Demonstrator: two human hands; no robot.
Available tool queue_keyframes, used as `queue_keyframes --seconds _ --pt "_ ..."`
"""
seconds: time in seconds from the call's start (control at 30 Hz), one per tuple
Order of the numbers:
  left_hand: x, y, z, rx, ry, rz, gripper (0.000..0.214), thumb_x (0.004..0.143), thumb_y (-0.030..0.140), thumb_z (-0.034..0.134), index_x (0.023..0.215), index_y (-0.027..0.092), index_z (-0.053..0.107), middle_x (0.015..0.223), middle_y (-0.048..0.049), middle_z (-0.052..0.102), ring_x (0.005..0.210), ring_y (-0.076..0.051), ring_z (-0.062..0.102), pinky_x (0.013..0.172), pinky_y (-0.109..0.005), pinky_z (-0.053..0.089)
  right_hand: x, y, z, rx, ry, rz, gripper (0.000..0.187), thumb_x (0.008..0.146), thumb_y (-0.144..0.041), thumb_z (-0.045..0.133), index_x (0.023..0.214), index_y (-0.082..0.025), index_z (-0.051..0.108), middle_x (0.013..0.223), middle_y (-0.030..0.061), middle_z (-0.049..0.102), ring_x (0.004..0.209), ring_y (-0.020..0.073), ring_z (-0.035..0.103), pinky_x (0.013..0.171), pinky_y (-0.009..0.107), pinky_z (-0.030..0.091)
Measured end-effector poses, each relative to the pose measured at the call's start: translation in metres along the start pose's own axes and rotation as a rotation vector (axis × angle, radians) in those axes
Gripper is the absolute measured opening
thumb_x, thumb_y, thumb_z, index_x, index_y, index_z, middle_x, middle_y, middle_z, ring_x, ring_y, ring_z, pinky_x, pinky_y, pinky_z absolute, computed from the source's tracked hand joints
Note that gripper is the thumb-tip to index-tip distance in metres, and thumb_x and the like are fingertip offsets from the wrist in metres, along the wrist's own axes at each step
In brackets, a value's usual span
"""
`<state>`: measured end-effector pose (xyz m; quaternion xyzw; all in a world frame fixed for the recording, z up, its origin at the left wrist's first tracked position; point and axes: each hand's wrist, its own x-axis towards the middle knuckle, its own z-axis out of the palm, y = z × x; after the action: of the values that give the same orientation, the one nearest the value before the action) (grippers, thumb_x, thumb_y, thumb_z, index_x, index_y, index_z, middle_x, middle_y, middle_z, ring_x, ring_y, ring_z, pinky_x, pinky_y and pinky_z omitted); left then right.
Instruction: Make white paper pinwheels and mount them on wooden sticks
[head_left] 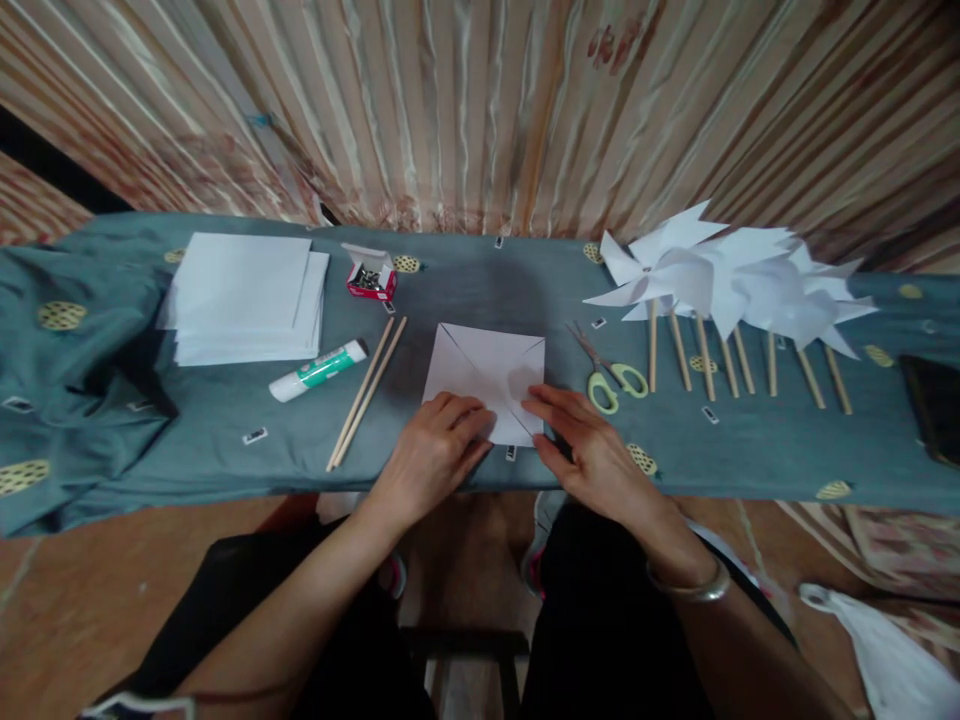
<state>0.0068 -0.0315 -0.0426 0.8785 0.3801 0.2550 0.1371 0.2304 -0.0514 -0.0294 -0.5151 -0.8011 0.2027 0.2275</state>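
A white paper square [484, 372] with diagonal creases or cuts lies on the grey-green cloth-covered table [465, 285] in front of me. My left hand [435, 450] rests on its near left corner, fingers curled and pinching the paper edge. My right hand [585, 440] lies on its near right corner, fingers stretched flat and pressing down. Green-handled scissors [611, 378] lie just right of the paper. Two thin wooden sticks [367, 392] lie to the left.
A stack of white sheets [244, 295], a glue stick [319, 370] and a red box of pins [371, 275] sit at the left. Several finished white paper pinwheels on sticks [735, 285] lie at the right. A dark phone [934, 405] lies far right.
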Motion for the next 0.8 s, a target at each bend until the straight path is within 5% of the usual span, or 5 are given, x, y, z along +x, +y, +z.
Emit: queue_keyframes --seconds 0.47,0.67,0.8 --pt "0.000 -0.001 0.002 -0.048 0.043 -0.010 0.012 0.091 0.014 0.052 0.094 0.012 0.064 0.087 -0.0085 0.068 0.082 -0.019 0.061 0.072 -0.033 0.055 0.017 0.005 -0.009 0.355 -0.130 0.180 0.046 0.078 -0.020 0.067 0.122 -0.031 0.061 0.141 0.0049 0.053 0.135 0.0254 0.043 0.113 0.051 0.033" --pt "0.003 0.000 -0.001 -0.089 0.036 -0.066 0.013 0.091 0.015 0.052 0.090 0.013 0.064 0.084 -0.0075 0.068 0.078 -0.018 0.062 0.069 -0.032 0.055 0.029 0.002 0.003 0.528 0.042 0.267 0.010 0.083 -0.026 0.066 0.092 -0.029 0.071 0.114 0.0033 0.069 0.114 0.0227 0.060 0.104 0.049 0.043" --pt "0.002 0.003 -0.002 -0.108 0.036 -0.094 0.013 0.092 0.017 0.052 0.098 0.013 0.062 0.086 -0.0078 0.068 0.078 -0.018 0.063 0.068 -0.032 0.055 0.034 0.000 0.013 0.467 0.107 0.268 0.008 0.085 -0.025 0.065 0.089 -0.028 0.071 0.111 0.0030 0.069 0.111 0.0224 0.061 0.102 0.048 0.045"
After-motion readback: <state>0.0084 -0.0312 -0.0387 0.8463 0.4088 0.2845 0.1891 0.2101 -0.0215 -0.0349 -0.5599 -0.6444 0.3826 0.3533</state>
